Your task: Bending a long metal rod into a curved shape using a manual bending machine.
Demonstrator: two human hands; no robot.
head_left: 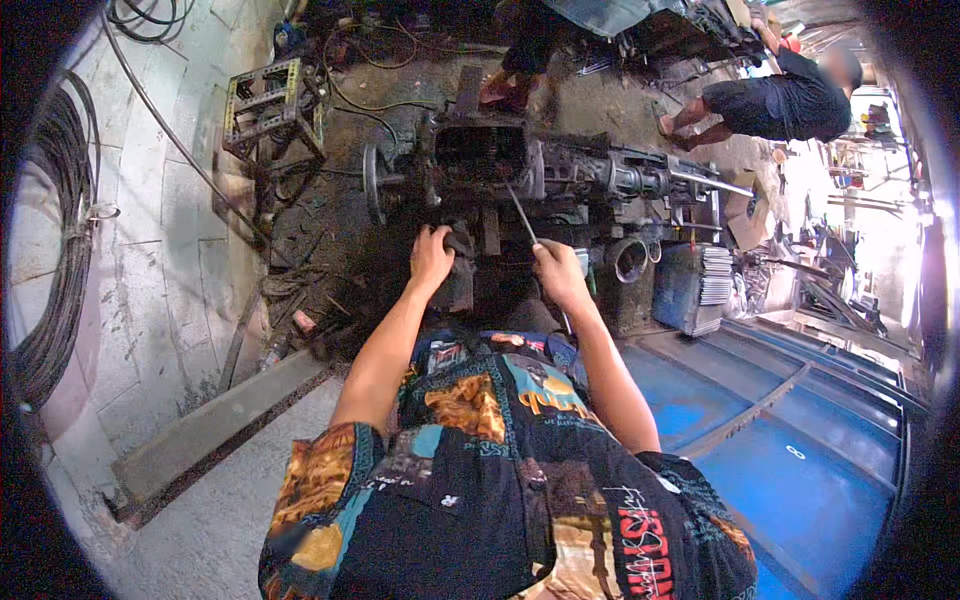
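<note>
A large greasy machine assembly lies across the floor before me, with an open-topped dark housing [437, 150] in its middle. My right hand [560, 272] is closed round the near end of a long thin metal rod [521, 214]. The rod slants up and left, its far tip at the right side of the housing's opening. My left hand [431, 256] is at the near side of the machine, fingers curled against a dark part that I cannot make out. To the left of the housing stands a round metal flange [372, 184]; a bright shaft [712, 182] sticks out at the right end.
A metal-frame stand [265, 108] is at the far left, by a pale wall with coiled cable [50, 240]. On the right are a finned grey-blue motor casing [690, 288] and a blue metal panel [760, 420]. One person [790, 105] bends over at far right; another person's legs [518, 65] are beyond the machine.
</note>
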